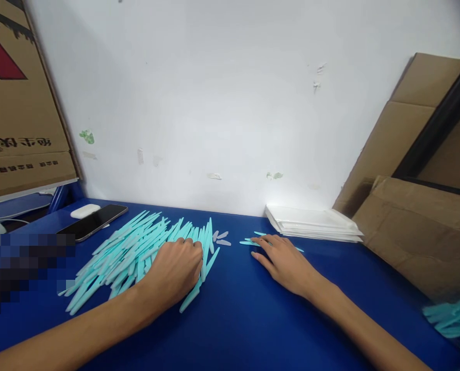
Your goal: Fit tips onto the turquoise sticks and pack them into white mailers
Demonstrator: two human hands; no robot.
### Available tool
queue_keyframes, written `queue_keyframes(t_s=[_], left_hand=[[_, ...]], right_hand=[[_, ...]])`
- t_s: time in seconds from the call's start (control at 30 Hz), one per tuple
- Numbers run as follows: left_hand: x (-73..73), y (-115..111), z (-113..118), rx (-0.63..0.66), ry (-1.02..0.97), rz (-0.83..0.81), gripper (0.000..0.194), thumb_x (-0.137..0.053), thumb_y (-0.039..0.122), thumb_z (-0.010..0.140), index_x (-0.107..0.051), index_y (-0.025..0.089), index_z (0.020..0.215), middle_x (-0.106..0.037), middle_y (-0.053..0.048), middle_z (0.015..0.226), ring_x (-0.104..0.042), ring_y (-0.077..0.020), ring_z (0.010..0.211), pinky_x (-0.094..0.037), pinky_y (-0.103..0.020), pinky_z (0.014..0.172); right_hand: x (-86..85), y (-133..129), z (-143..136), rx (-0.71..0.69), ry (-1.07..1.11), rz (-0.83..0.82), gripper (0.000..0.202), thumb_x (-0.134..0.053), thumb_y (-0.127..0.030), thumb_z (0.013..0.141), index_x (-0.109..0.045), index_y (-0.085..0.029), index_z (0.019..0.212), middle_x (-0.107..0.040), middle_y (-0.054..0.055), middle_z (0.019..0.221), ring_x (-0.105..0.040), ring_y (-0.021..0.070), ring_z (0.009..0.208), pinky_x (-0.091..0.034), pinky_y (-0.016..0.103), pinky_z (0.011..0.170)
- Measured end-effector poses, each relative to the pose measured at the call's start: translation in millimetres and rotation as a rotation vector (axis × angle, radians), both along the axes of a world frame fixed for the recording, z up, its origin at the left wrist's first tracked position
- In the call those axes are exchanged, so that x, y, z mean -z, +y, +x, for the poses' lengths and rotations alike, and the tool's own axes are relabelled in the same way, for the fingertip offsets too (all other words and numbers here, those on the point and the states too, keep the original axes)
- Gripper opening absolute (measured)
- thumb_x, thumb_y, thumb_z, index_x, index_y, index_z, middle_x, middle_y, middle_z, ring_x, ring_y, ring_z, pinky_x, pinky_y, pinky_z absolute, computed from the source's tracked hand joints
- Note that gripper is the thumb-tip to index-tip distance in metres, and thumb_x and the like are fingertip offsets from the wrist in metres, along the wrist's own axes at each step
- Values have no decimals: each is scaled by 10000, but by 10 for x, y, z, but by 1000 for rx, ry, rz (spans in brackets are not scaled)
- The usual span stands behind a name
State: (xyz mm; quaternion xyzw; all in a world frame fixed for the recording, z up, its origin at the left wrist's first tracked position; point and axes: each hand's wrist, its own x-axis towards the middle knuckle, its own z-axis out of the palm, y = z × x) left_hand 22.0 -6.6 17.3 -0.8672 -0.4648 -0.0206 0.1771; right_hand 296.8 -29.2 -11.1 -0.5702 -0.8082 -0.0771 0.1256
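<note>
A heap of slim turquoise plastic sticks (125, 257), shaped like eyebrow razors, spreads over the left half of the blue table. My left hand (179, 268) rests at the heap's right side, closed with its fingers curled under; whatever they grip is hidden. To the right, my right hand (286, 260) lies low over a few turquoise sticks (246, 242), its thumb and fingers apart and its fingertips touching or just above them. Between the hands lie several small translucent pieces (223, 242), like blade covers.
A stack of white sheets or flat packs (311, 222) stands against the wall. Behind the heap are a phone (94, 222) and a white case (85, 211). Cardboard boxes flank both sides (21, 103). More turquoise sticks (456, 317) sit at the lower right edge.
</note>
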Motion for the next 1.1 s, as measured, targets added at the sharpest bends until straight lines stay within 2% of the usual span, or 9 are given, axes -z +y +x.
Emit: queue_keyframes(t_s=[0.13,0.3,0.47,0.53,0.67,0.83,0.93,1.0,1.1], left_hand=[[19,6,-1,17,-11,14,319,-385,140,947,-653,137,774,-662,-106,679,-639,-243,590,-321,-276,461],[28,11,-2,17,-31,16,339,-372,168,957,-645,142,758,-655,-100,652,-629,-227,561,-290,-268,453],[40,17,-8,18,-32,23,332,-375,186,965,-638,146,766,-643,-90,630,-613,-222,520,-273,-265,443],[36,15,-6,19,-31,20,333,-375,190,969,-633,149,764,-640,-87,628,-612,-222,517,-270,-264,442],[10,-1,9,15,-28,1,334,-365,195,982,-628,153,782,-640,-79,631,-626,-223,528,-274,-262,449],[9,-16,14,42,-38,8,315,-373,195,980,-628,154,800,-641,-74,629,-628,-229,524,-263,-272,446],[27,-16,8,51,-53,18,296,-393,192,971,-621,155,786,-633,-68,615,-617,-210,508,-250,-272,447],[33,-13,8,49,-56,23,291,-391,190,971,-616,154,790,-629,-66,612,-617,-206,509,-249,-269,450],[32,-5,15,42,-46,18,301,-375,199,983,-611,155,801,-625,-62,613,-623,-217,514,-258,-265,452]], right_hand=[[-10,-13,-55,-40,-19,23,379,-418,-356,1042,-569,-222,1363,-657,118,1244,-601,281,1162,-473,488,985],[-19,20,-51,-69,-71,64,297,-444,-294,1040,-646,-230,1248,-703,93,1123,-666,247,1016,-514,411,866],[-63,19,-81,-37,-248,90,267,-458,-266,1039,-665,-240,1205,-716,70,1086,-688,217,952,-505,347,809],[-77,19,-99,-37,-307,90,255,-472,-203,1025,-671,-223,1185,-723,72,1040,-691,220,909,-495,339,783],[-85,24,-127,-53,-404,90,359,-492,-4,938,-646,-171,1216,-729,86,959,-687,238,871,-479,339,768],[-106,2,-184,-51,-447,129,500,-429,66,900,-537,-144,1340,-691,125,1076,-670,264,958,-484,381,825],[-110,-24,-246,-31,-401,151,549,-400,77,885,-490,-162,1372,-633,125,1127,-664,221,909,-466,292,663],[-87,-38,-294,-23,-324,132,491,-410,21,915,-499,-180,1355,-606,101,1085,-647,177,781,-379,252,517],[-27,-46,-361,-46,-200,80,442,-418,-70,953,-496,-202,1367,-590,68,1050,-578,124,614,-320,253,467]])
